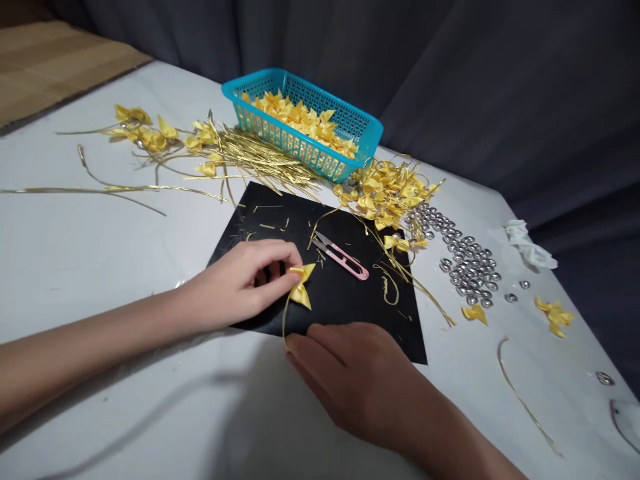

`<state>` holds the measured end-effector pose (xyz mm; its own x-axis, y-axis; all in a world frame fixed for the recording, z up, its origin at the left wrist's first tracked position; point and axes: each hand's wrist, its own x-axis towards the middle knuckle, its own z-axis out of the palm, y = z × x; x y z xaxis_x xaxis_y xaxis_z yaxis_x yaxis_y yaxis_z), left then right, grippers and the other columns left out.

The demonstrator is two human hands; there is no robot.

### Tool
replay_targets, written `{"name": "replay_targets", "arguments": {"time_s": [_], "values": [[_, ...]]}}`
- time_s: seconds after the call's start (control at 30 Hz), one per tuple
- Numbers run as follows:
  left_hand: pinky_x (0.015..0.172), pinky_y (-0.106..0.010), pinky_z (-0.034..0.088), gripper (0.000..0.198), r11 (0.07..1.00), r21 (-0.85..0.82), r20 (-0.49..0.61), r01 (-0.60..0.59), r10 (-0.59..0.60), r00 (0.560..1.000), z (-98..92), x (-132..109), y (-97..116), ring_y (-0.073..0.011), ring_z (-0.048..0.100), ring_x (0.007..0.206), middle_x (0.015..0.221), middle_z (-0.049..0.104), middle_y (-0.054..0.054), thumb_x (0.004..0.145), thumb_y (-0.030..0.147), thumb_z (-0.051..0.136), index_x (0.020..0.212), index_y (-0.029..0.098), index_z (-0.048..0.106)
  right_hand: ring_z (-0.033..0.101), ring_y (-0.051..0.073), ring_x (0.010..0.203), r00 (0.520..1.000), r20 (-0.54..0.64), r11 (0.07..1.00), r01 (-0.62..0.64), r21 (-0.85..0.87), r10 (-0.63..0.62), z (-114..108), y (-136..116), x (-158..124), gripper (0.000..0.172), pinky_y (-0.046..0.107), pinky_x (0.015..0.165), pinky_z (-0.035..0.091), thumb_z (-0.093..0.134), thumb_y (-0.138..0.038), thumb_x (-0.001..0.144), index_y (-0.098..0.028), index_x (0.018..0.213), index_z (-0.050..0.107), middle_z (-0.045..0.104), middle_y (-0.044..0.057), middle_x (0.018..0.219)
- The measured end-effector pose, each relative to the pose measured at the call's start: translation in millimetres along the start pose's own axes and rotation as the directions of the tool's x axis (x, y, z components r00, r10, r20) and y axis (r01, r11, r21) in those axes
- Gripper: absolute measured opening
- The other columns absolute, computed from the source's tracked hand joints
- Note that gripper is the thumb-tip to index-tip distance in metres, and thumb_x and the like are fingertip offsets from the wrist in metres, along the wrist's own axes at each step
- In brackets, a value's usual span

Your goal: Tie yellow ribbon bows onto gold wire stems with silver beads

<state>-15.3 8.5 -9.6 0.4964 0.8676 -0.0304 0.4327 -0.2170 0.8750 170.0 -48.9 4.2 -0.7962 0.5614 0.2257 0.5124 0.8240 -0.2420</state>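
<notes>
Between the thumb and forefinger of my left hand (250, 277) is a yellow ribbon bow (302, 287), pinched at its left side. A thin gold cord (285, 320) hangs from the bow and runs down to my right hand (345, 373). The fingertips of my right hand are closed on the cord's lower end; its other fingers are curled under and partly hidden. Both hands are over the near edge of a black mat (270, 213). Pink-handled thread snips (345, 259) lie on the mat beyond the bow, among short cord scraps.
A blue basket (300, 137) of yellow bows stands at the back, with a bundle of gold cords (265, 160) before it. Corded bows (390, 190) are heaped to its right. Silver rings (470, 263) and a crumpled white tissue (530, 245) lie at the right.
</notes>
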Motion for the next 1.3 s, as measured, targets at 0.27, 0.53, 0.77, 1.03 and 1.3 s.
{"name": "replay_targets", "arguments": {"time_s": [0.27,0.53,0.77,1.03,1.3], "values": [[0.053,-0.023,0.03,0.018,0.961,0.203,0.291,-0.186,0.122,0.949,-1.7,-5,7,-0.0113,0.046,0.058,0.064,0.053,0.003,0.087,0.023,0.047,0.075,0.018,0.059,0.051,0.009,0.064,0.954,-0.155,0.909,-0.185,0.374,0.258,-10,19,0,0.016,0.021,0.056,0.038,0.044,-0.015,0.092,-0.017,0.084,0.057,0.056,0.001,0.076],[0.055,-0.025,0.031,0.024,0.958,0.284,0.147,0.04,-0.085,0.985,8.3,-13,14,-0.0146,0.052,0.06,0.076,0.06,0.001,0.092,0.04,0.04,0.09,0.022,0.055,0.042,0.01,0.057,0.879,-0.168,0.741,-0.258,0.62,0.447,-14,23,2,0.023,0.025,0.053,0.033,0.043,-0.018,0.091,-0.017,0.07,0.049,0.046,-0.002,0.062],[0.05,-0.025,0.03,0.033,0.907,0.416,0.015,0.068,-0.081,0.997,14.0,-13,11,-0.0131,0.049,0.053,0.081,0.061,-0.001,0.078,0.045,0.059,0.101,0.021,0.061,0.04,0.009,0.055,0.829,-0.081,0.632,-0.355,0.689,0.554,-11,26,1,0.023,0.024,0.05,0.03,0.042,-0.021,0.09,-0.018,0.068,0.049,0.045,-0.003,0.061],[0.046,-0.02,0.033,0.022,0.998,0.035,0.071,0.043,-0.046,0.996,6.8,-4,-3,-0.0097,0.048,0.049,0.061,0.062,0.0,0.078,0.037,0.065,0.071,0.017,0.069,0.032,0.008,0.051,0.684,-0.065,0.503,-0.465,0.729,0.727,-11,35,5,0.023,0.024,0.046,0.024,0.047,-0.022,0.086,-0.018,0.064,0.046,0.039,-0.004,0.059],[0.058,-0.019,0.044,0.011,0.861,-0.466,0.192,0.206,-0.129,0.973,-0.1,4,-3,-0.0102,0.059,0.061,0.067,0.071,0.001,0.075,0.028,0.07,0.07,0.018,0.068,0.026,0.009,0.05,0.66,-0.135,0.501,-0.405,0.765,0.739,-12,37,1,0.034,0.024,0.047,0.023,0.051,-0.027,0.085,-0.02,0.056,0.035,0.03,-0.005,0.054]]}}
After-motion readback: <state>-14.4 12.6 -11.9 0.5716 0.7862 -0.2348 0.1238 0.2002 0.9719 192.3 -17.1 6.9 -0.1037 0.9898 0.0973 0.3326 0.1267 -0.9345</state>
